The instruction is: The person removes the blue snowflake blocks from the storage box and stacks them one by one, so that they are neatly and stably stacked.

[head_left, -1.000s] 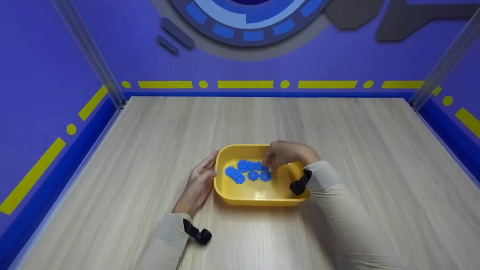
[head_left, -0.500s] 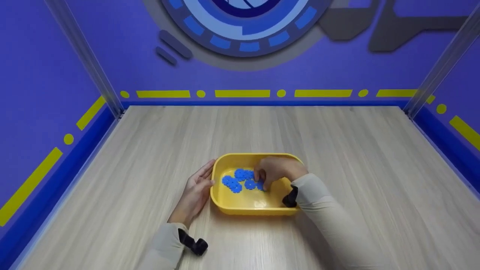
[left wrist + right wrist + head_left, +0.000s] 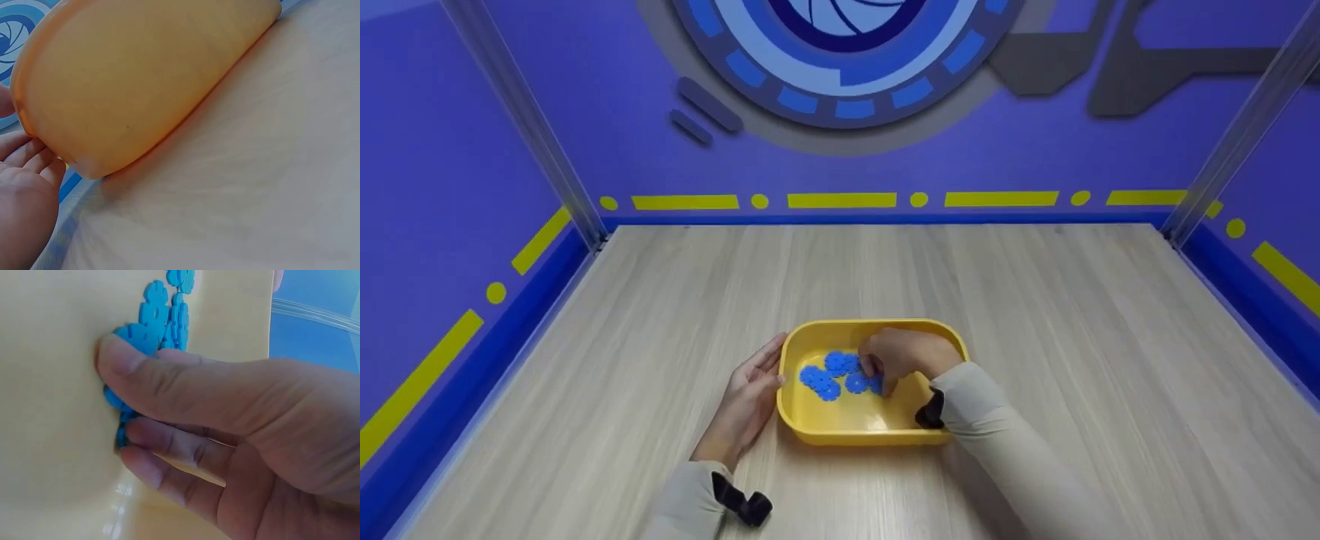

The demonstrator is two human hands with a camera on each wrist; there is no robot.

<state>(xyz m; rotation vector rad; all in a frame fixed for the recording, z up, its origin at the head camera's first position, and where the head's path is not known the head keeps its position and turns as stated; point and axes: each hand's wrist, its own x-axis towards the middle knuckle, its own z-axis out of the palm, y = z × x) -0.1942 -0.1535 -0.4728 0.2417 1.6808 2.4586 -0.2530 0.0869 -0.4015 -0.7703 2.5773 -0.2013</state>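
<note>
A yellow plastic tub (image 3: 877, 438) holds several small blue snowflake building discs (image 3: 820, 381) with notched edges. At the tub's left end, my left hand (image 3: 742, 409) grips it, thumb at the rim and fingers along the outer wall. The left wrist view shows those fingers (image 3: 25, 154) under the rim. My right hand (image 3: 904, 356) reaches down into the tub at the right of the discs. In the right wrist view its thumb and fingers close round a blue snowflake disc (image 3: 140, 338), partly hidden by the thumb, with more discs right behind.
The tub stands on a wood-grain table (image 3: 660, 300). Blue-purple panels with yellow dashes (image 3: 840, 200) enclose the back and sides. A black wrist camera (image 3: 746, 502) sits on the left wrist, another on the right.
The head view has tilted up, so everything sits lower in it. My right hand has moved down into the tub among the discs. The left hand keeps its hold on the tub.
</note>
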